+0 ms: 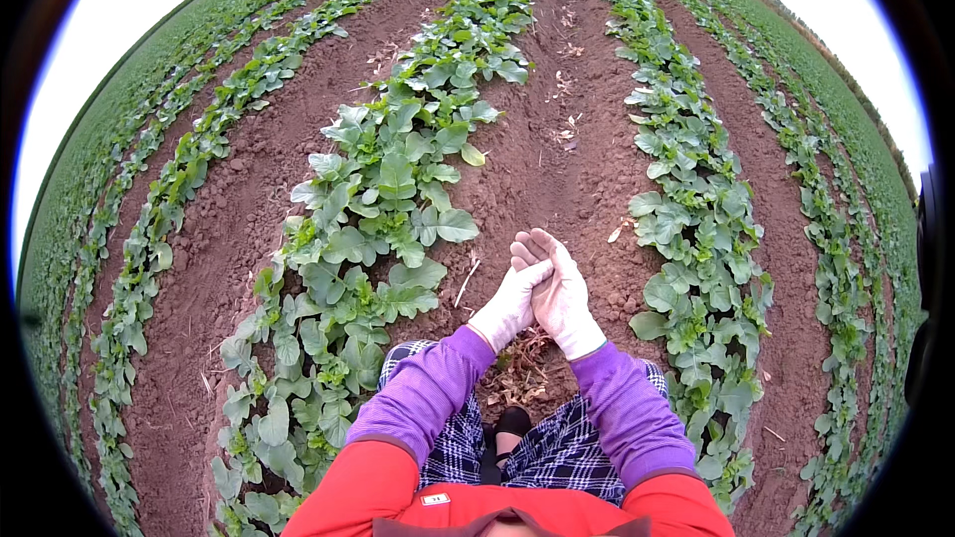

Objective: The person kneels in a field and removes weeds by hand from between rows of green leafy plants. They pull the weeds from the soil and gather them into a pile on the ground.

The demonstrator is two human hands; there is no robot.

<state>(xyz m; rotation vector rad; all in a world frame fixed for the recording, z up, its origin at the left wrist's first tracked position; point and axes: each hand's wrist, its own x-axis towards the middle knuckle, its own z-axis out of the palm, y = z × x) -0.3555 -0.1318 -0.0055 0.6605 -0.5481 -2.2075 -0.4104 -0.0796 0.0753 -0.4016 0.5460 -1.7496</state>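
My left hand (509,303) and my right hand (565,300), both in soiled white gloves, meet in front of me above the furrow. The left thumb lies across the right palm, and the fingers of both hands point away from me, overlapping. No object shows in the right hand, whose fingers are extended. What may lie between the palms is hidden. Purple sleeve covers (436,388) reach both wrists. To the left of my hands grows a row of leafy green plants (395,179), apart from them. Another leafy row (671,224) stands to their right.
Bare brown soil (522,179) forms the furrow between the rows. Dry plant scraps (522,373) lie below my hands, and a pale dry stalk (467,283) lies left of them. My knees in plaid trousers (448,432) and a dark shoe (513,419) are close beneath. More rows curve away on both sides.
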